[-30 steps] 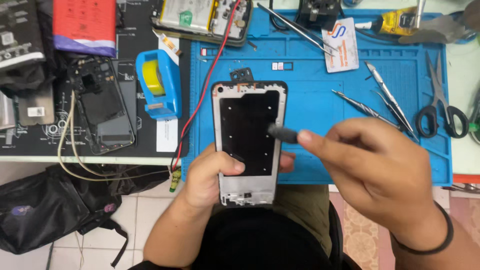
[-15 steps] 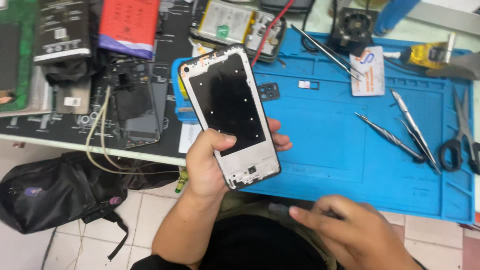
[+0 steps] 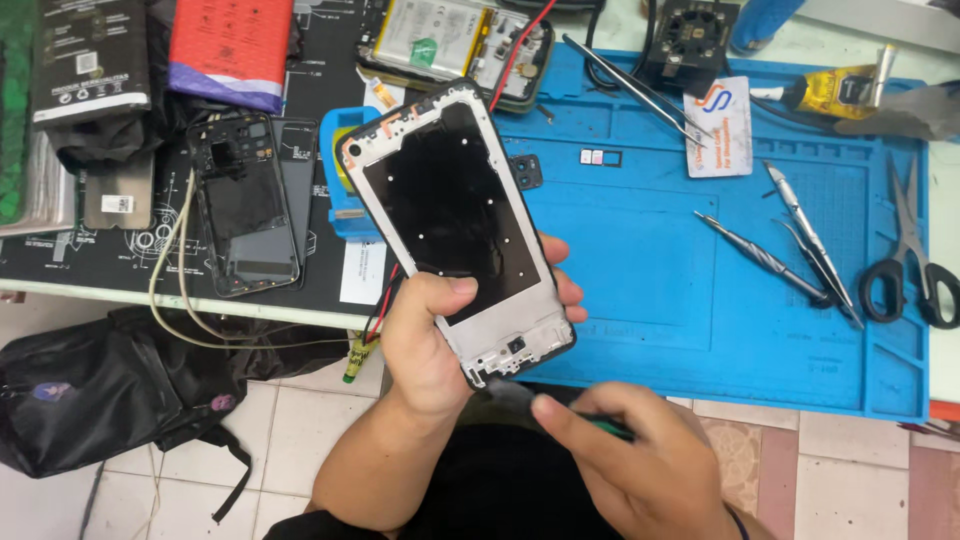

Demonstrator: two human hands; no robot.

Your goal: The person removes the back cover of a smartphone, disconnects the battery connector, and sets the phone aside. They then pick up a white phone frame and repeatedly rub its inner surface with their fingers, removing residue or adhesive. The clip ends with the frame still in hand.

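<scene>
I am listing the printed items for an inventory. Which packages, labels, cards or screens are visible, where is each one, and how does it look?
Black flat package: top left of the bench, rectangular, pale print.
Red package: beside it, rectangular, purple lower edge.
White card: upper blue mat, orange and blue logo.
Battery label: top centre, white with green.
White paper label: bench edge, under the blue holder.
Phone frame: in the left hand, dark panel, unlit.

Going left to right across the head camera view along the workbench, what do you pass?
Black bag → dismantled dark phone → phone frame in the left hand → blue mat → pointed metal tools → black-handled scissors.
</scene>
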